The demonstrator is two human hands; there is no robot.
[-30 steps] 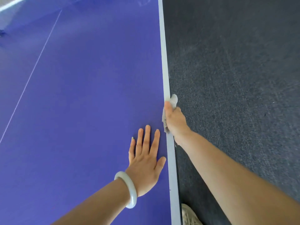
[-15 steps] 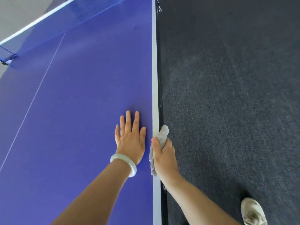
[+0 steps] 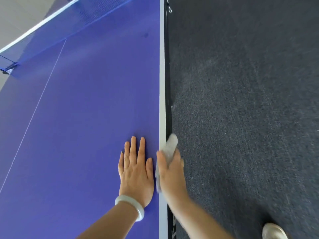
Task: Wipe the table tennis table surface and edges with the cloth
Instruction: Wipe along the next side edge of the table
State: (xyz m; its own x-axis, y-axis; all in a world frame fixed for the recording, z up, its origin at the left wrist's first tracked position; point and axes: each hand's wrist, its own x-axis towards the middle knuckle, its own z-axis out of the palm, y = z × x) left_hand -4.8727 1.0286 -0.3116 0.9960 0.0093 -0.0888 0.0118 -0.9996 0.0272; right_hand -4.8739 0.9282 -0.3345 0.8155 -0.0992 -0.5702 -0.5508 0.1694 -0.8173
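Observation:
The purple table tennis table (image 3: 82, 126) fills the left half of the head view, with a white side edge (image 3: 162, 83) running up the middle. My right hand (image 3: 170, 173) grips a pale grey cloth (image 3: 170, 145) wrapped over that edge, thumb on top and fingers down the side. The cloth's tip sticks out ahead of the hand. My left hand (image 3: 136, 169) lies flat on the table top just left of the edge, fingers straight, a pale bangle on the wrist.
The net (image 3: 69, 18) crosses the table at the top left, clamped by a blue post (image 3: 7, 67). Dark grey carpet (image 3: 250, 118) lies right of the table. A light shoe (image 3: 273, 231) shows at the bottom right.
The view has moved along the table toward the net. Both hands now lie side by side, where a second ago the right hand with the cloth was ahead of the left.

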